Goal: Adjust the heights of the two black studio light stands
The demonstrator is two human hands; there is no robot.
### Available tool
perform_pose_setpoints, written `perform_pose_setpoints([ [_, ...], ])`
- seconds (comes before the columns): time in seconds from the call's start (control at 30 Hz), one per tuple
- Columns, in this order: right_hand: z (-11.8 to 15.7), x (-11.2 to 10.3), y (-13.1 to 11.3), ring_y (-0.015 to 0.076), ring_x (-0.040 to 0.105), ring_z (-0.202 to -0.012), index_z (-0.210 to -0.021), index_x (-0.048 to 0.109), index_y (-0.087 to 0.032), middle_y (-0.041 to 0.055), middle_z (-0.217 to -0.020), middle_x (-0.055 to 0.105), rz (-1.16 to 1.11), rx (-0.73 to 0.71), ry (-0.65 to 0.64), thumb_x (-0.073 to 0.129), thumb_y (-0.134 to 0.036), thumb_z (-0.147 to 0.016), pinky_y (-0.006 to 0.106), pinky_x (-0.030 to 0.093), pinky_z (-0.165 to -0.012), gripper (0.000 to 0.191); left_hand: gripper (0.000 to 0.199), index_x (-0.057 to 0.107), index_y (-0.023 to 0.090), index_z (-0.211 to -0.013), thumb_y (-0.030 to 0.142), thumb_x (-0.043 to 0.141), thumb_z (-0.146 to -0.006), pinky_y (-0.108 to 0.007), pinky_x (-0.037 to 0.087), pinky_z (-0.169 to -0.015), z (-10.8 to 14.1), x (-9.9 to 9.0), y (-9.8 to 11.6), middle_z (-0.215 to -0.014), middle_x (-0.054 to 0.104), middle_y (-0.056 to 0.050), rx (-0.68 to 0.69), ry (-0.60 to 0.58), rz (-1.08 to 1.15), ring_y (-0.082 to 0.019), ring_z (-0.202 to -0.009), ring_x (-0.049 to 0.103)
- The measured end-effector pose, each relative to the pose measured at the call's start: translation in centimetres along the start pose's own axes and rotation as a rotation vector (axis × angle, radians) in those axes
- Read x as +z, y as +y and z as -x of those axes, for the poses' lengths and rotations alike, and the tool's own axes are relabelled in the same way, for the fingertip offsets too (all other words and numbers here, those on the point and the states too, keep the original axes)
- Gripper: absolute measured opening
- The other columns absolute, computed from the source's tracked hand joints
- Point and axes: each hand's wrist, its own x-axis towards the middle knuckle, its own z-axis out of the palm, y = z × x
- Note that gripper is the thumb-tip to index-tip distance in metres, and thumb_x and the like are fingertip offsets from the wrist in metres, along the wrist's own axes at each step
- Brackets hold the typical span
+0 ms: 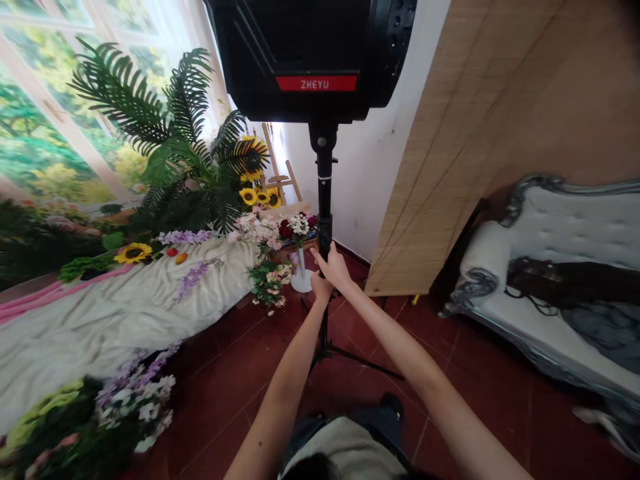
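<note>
Room corner: red-tiled floor, white wall at 1 o'clock from the hands. Woven blind slants down at 2. Bright window scene out at 10, with a dark green palm in front of it, 10 to 11.

At centre: a black stand pole, near upright, both hands on it. Right hand is wrapped around the pole, the higher of the two. Left hand closes around it just below, partly overlapped by the right; its fingertips are hard to make out. At 12 the pole carries a black lamp housing, top cut off by the view, red label reading ZHEYU along its lower edge. Toward 5, a thin tripod leg spreads low over the tiles.

At 9, just beside the left hand: white pedestal, flowers above it. Pink blossoms at 10, sunflowers between 10 and 11, wooden easel at 11.

Further out at 9, creased white cloth, with lilac sprays and a single sunflower head on it. White and lilac bunch at 8, well apart from the hands.

At 3, silver-framed tufted sofa; dark fabric lying on its seat. Dark shoe near 5.
</note>
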Motion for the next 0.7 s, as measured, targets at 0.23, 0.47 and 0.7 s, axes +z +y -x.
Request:
perform_pose_setpoints([
  [0.23,-2.3,-1.5,-2.2,0.0190,0.066,-0.069,-0.108,0.049,-0.020,0.0021,-0.073,0.067,0.091,-0.062,0.001,0.049,-0.052,-0.085,0.028,0.048,-0.068,0.040,0.021,0.058,0.015,-0.069,0.030,0.070,-0.060,-0.022,0.043,-0.052,0.5,-1.3,-1.2,-0.063,0.062,-0.001,0.103,-0.214,0.204,-0.013,-0.055,0.056],
  [0.47,-3.7,-2.5,-2.9,0.0187,0.066,-0.072,-0.101,0.057,-0.020,0.0029,-0.074,0.068,0.121,-0.119,-0.016,0.046,-0.056,-0.085,0.025,0.046,-0.067,0.041,0.040,0.055,0.016,-0.071,0.049,0.073,-0.058,-0.025,0.047,-0.047,2.2,-1.5,-4.6,-0.058,0.060,-0.001,-0.032,-0.296,0.177,-0.014,-0.050,0.058],
  [0.7,0.0,-0.5,2.0,0.0224,0.066,-0.073,-0.089,0.066,-0.021,0.0053,-0.075,0.070,0.349,0.039,-0.051,0.049,-0.056,-0.081,0.023,0.039,-0.058,0.039,0.038,0.059,0.014,-0.077,0.041,0.075,-0.057,-0.029,0.050,-0.060,1.3,-1.2,-5.7,-0.066,0.064,-0.003,0.032,-0.299,0.220,-0.016,-0.060,0.060],
])
